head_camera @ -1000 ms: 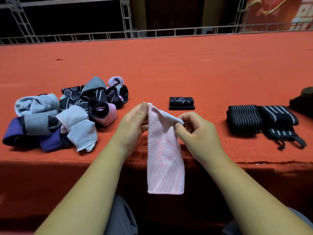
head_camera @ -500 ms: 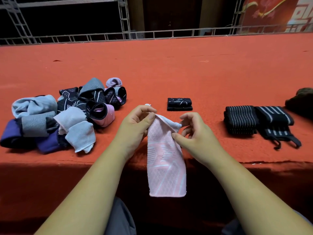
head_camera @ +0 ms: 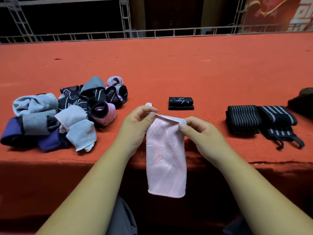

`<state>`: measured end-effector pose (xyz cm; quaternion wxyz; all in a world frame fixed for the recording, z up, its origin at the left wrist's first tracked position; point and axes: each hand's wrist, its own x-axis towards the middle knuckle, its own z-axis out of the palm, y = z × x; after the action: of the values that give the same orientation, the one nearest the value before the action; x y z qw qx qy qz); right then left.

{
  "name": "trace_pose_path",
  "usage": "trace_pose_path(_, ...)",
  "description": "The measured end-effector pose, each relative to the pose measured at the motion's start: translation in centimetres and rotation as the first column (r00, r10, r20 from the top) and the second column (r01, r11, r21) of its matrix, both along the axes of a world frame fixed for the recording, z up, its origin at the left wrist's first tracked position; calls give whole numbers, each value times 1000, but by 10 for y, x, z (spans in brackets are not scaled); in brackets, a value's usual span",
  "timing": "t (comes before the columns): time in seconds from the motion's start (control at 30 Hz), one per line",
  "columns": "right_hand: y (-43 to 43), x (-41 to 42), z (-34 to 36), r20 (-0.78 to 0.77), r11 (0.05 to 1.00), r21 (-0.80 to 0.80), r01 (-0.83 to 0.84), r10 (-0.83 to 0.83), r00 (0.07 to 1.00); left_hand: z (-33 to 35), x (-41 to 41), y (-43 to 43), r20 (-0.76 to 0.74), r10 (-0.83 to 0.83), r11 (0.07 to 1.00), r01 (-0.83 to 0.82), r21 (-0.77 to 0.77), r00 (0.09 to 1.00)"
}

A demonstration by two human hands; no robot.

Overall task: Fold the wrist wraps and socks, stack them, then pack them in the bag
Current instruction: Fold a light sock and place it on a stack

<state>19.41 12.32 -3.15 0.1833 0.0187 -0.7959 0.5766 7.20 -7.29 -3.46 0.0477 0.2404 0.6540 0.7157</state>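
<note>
Now left hand (head_camera: 138,128) and right hand (head_camera: 201,133) each pinch a top corner of the pink sock (head_camera: 166,158), which hangs past the red table (head_camera: 186,68) edge; loose sock pile (head_camera: 64,112) left.

Surface: you're facing a red carpeted platform (head_camera: 186,68); its near edge drops into shadow.
Railing: a low metal lattice rail (head_camera: 169,32) runs along your far edge.
Truss: an upright metal truss (head_camera: 125,16) rises behind that rail, left of centre.
Banner: a red banner with pale markings (head_camera: 279,12) hangs at your upper right.

Red table (head_camera: 169,68) bears sock pile (head_camera: 67,112), folded sock (head_camera: 180,103) — and wrist wraps (head_camera: 243,118).
</note>
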Motion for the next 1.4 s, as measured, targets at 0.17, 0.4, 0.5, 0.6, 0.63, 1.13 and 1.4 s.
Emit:
trace_pose_path(0.17, 11, 3, 3, 39, 994, 24, -107, 106, 994, -1, 3, 0, -68, -11, 995, 4, -101, 998)
trace_pose_path(0.4, 19, -4, -8, 75, 992, -129, 3, 7, 997, 1, 3, -1, -22, -36, 998, 35, -53, 999)
trace_pose_path(0.5, 19, -3, -7, 71, 992, -124, 2, 7, 997, 0, 3, 0, -22, -30, 998, 29, -52, 999)
trace_pose_path(0.6, 22, 2, -4, 109, 999, -47, -25, 30, 994, 0, 2, 1, -55, 6, 997, -10, -78, 998)
trace_pose_path(0.63, 23, 4, -3, 131, 997, -35, -65, 69, 989, -1, 2, 0, -66, 10, 996, -16, -89, 998)
trace_pose_path(1.13, 24, 4, -4, 174, 975, -142, -169, 193, 966, -5, 0, 4, -36, 65, 991, -69, -118, 997)
trace_pose_path(1.4, 22, 14, 11, 58, 977, -176, -120, 132, 990, -6, 3, 7, -37, 45, 990, -50, -136, 998)
